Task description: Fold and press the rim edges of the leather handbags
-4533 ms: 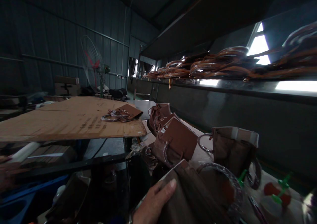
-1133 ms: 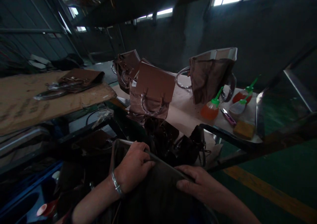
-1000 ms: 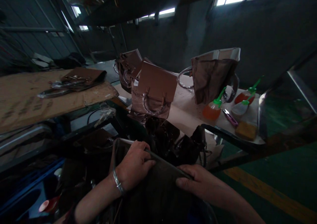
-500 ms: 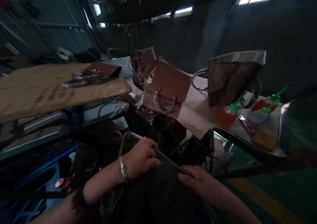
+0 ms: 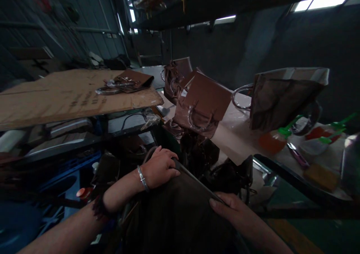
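Note:
In the lower middle of the head view is a dark brown handbag (image 5: 185, 212), its top edge slanting down to the right. My left hand (image 5: 160, 168), with a silver bangle on the wrist, is closed over the upper left part of that edge. My right hand (image 5: 226, 205) pinches the same edge lower down, its thumb on the near side. The bag's lower part fades into shadow. Just beyond the edge lies a heap of dark, shiny bag pieces (image 5: 197, 153), too dim to make out singly.
Brown handbags (image 5: 208, 96) with plastic-wrapped handles stand on the table; another bag (image 5: 284, 100) stands farther right. By it are orange-filled bottles (image 5: 271, 141), small snips (image 5: 298, 154) and a sponge (image 5: 322, 177). On the left, a flat bag (image 5: 135, 79) lies on cardboard (image 5: 62, 93) above blue plastic (image 5: 62, 190).
The view has turned a little left, so the table and bags appear farther right. Both hands keep their hold on the handbag's edge, with little other movement.

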Action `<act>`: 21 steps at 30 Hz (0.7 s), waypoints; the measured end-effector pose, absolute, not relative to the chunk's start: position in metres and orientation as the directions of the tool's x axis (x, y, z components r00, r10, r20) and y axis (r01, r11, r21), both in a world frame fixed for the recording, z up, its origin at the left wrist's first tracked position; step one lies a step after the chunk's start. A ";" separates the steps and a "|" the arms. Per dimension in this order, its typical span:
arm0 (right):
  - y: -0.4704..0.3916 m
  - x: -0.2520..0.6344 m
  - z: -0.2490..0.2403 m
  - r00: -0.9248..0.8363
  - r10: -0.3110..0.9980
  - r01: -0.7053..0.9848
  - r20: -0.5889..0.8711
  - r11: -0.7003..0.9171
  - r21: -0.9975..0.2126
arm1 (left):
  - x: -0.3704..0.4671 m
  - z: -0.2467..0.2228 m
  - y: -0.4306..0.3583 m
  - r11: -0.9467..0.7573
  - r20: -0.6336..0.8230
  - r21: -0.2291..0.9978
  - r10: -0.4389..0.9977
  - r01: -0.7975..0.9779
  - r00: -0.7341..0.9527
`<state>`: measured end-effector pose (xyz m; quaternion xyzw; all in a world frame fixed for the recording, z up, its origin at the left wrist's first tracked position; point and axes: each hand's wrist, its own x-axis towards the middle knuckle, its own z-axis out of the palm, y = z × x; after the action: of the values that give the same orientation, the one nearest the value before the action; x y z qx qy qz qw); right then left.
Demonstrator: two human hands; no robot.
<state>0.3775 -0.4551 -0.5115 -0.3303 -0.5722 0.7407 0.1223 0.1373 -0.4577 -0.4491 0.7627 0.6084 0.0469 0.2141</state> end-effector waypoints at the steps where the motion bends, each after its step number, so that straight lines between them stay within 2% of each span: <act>1: -0.455 0.377 -0.512 -0.754 0.559 0.196 -0.345 -0.311 -0.930 | 0.138 -0.450 -0.457 -0.165 -0.186 0.387 0.950 0.907 0.252; 10: -0.459 0.375 -0.509 -0.761 0.557 0.203 -0.333 -0.283 -0.937 | 0.136 -0.458 -0.454 -0.151 -0.168 0.399 0.958 0.904 0.234; 21: -0.459 0.376 -0.514 -0.768 0.546 0.165 -0.334 -0.335 -0.928 | 0.139 -0.457 -0.451 -0.160 -0.215 0.342 0.946 0.926 0.242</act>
<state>0.3763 -0.4590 -0.5140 -0.3159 -0.5625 0.7535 0.1265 0.1385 -0.4507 -0.4573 0.7610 0.6151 0.0245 0.2047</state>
